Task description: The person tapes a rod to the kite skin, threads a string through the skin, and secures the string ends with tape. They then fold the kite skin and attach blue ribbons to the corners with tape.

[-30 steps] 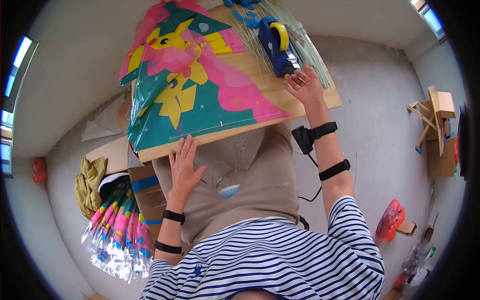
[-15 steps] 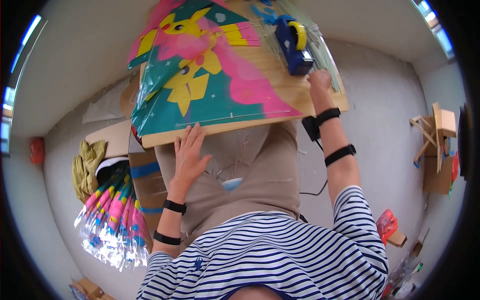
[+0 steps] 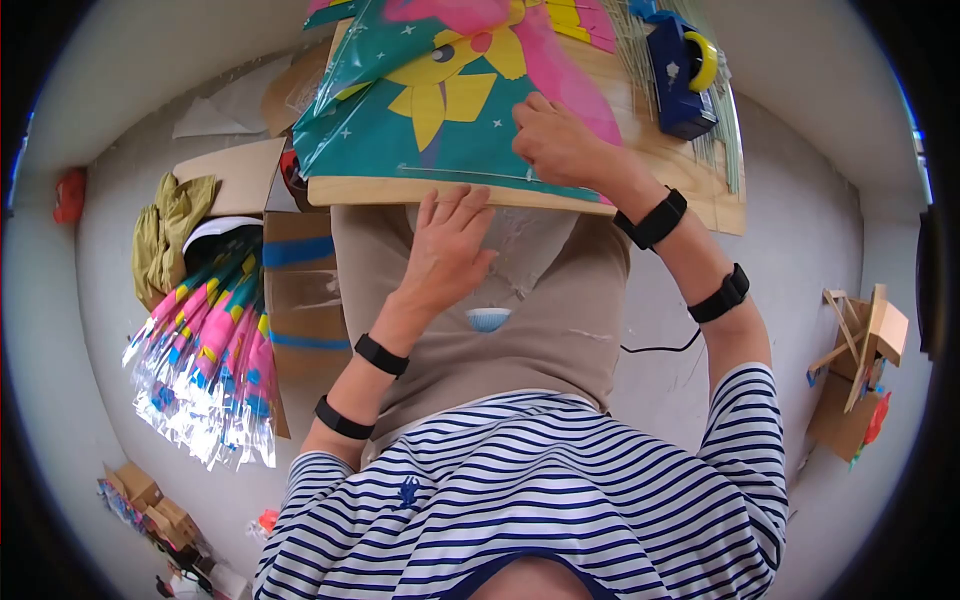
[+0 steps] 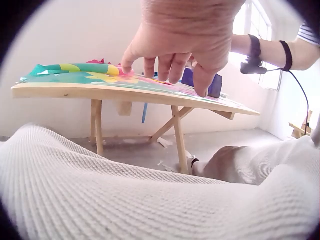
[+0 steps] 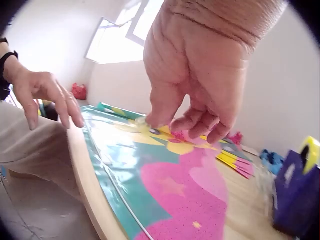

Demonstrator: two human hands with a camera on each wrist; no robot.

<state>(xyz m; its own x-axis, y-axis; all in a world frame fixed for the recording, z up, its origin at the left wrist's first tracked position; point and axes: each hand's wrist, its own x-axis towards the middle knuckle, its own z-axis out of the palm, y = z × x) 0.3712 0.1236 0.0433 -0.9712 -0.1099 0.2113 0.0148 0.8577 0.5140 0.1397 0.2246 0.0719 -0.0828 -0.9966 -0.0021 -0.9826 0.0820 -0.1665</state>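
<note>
In the head view the left hand [image 3: 447, 250] lies with spread fingers at the table's near edge [image 3: 350, 190], by a thin white rod [image 3: 440, 172] on the teal, pink and yellow printed sheet [image 3: 370, 140]. Its fingers [image 4: 177, 67] hang straight over that edge in the left wrist view. Above the sheet, the right hand [image 3: 565, 145] has bent fingers. The right wrist view shows its thumb and a finger pinching a small piece of clear tape [image 5: 140, 121] over the printed figure. The rod [image 5: 125, 197] runs along the sheet's edge.
A blue tape dispenser [image 3: 683, 85] with a yellow roll stands at the table's right, beside thin pale sticks [image 3: 733, 150]. Left of the legs are a cardboard box [image 3: 300, 290] and a bundle of folded, printed plastic pieces [image 3: 215, 350].
The right hand has moved from beside the tape dispenser leftward over the sheet, its fingers now bent. The left hand stays at the table edge. The head view has shifted.
</note>
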